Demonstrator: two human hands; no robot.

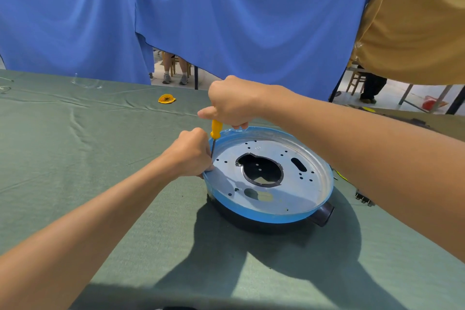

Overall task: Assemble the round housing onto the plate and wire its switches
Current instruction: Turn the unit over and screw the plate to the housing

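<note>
Plate (312,191) on housing (251,221), centre-right of frame. Right hand (231,103) wrapped round screwdriver (215,129) handle; left hand (191,156) pinching shaft near tip, at plate's left edge. Risk: tip slip from tilted shaft, scratched plate, jabbed hand.

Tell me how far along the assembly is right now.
Done: the plate sits on the black housing. In hand: the right hand grips a yellow screwdriver, tip at the plate's left edge beside the left hand. Left: wiring; a switch-like part lies loose by the housing.
</note>
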